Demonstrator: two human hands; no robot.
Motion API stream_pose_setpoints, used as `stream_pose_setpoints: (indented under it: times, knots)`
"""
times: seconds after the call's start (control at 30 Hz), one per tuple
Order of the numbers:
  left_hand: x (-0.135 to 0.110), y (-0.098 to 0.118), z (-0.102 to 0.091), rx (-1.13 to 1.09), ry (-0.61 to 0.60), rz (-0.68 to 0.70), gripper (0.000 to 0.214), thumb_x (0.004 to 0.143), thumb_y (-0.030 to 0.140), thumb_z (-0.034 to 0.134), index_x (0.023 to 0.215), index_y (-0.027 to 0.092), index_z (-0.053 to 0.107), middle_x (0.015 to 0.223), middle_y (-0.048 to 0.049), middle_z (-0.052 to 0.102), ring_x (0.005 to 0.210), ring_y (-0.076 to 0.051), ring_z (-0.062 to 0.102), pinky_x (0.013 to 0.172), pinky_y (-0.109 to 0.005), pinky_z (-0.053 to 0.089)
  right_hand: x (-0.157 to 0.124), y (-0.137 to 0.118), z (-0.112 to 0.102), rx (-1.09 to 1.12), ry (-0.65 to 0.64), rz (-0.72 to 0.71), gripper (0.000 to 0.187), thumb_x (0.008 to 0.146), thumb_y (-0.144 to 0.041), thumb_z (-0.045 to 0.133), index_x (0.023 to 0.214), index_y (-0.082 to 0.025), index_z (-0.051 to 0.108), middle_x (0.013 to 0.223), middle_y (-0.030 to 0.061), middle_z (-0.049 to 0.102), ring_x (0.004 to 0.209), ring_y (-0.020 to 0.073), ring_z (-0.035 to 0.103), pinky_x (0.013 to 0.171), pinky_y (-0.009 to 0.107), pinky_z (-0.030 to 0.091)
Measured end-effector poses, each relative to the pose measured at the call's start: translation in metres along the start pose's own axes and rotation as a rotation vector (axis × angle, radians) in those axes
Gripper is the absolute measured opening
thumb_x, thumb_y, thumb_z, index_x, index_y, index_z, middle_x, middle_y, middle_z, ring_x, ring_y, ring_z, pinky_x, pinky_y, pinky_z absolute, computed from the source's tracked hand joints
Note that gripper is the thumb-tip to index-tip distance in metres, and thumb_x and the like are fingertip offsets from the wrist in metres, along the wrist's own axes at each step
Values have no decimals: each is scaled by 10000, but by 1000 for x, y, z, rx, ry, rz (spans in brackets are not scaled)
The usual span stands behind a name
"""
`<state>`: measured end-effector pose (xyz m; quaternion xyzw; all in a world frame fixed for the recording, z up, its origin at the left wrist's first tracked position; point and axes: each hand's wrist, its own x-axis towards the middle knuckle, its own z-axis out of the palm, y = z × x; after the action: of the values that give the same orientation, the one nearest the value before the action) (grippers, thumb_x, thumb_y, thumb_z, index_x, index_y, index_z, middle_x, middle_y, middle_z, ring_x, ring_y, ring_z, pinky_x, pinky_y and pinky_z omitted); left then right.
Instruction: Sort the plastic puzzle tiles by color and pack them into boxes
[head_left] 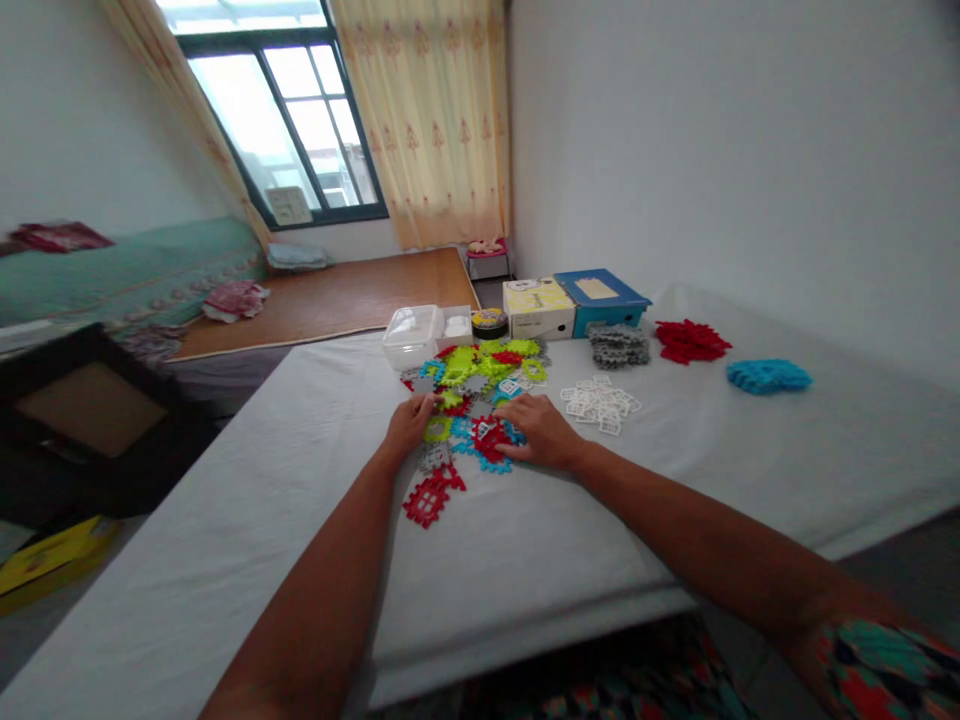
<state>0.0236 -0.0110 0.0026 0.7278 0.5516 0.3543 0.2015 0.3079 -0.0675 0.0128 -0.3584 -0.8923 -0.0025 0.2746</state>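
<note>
A mixed pile of interlocking plastic building tiles (474, 372) in lime green, red, blue and grey lies on the white-covered table. My left hand (410, 425) rests at the pile's left edge, fingers closed together; whatever is in them is hidden. Over the right side of the pile, my right hand (544, 430) has its thumb and fingers apart around a red toothed tile (490, 438). Blue tiles (495, 464) lie beneath that red one. Closer to me, a red window-patterned tile (426, 502) lies flat below a grey tile (435, 457).
Sorted to the right are white window pieces (600, 403), stacked grey tiles (619, 346), red tiles (690, 341) and blue tiles (769, 376). Behind the pile stand a clear plastic container (412, 337), a round dark tin (490, 322), a yellow-white box (538, 309) and a blue box (604, 295).
</note>
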Motion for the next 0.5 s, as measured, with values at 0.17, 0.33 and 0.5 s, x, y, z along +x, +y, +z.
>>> stream_pose_setpoints:
  times: [0.17,0.33,0.5]
  knots:
    - [2,-1,-2,30,-16,22,538,888,514,346,1015,137,707,888,-78,726,842,-215,658,815,-324,486,-7,10,-7,-76,57,101,449,841,-444,608,1199,-174,581,1139,112,659,1054,254,557,854,373,380]
    - [0,2,-1,70,-2,20,528,895,499,333,1007,141,703,896,-74,720,859,-215,653,827,-324,485,-11,27,-6,-102,45,230,432,832,-457,615,1156,-171,603,1100,106,662,1026,244,570,818,346,403]
    - [-4,5,0,166,3,100,447,913,457,340,965,184,690,1010,-73,697,967,-201,612,903,-321,455,-10,24,-3,-45,26,201,412,824,-481,630,1112,-186,626,1054,93,659,1005,231,568,825,341,409]
